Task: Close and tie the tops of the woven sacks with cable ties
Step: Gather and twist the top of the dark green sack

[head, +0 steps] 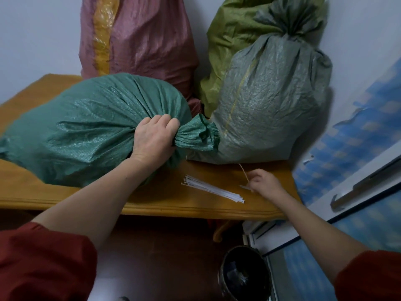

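Observation:
A full green woven sack lies on its side on the wooden table. My left hand grips its gathered neck, and the bunched top sticks out to the right of my fingers. My right hand is over the table's right part and pinches a single white cable tie by its end. A bundle of several white cable ties lies on the table between my arms. A grey-green sack stands behind, its top gathered shut.
A pink sack and an olive sack stand against the wall at the back. A loose yellowish thread lies near my right hand. Below the table's front edge stands a dark bin. A blue patterned surface lies to the right.

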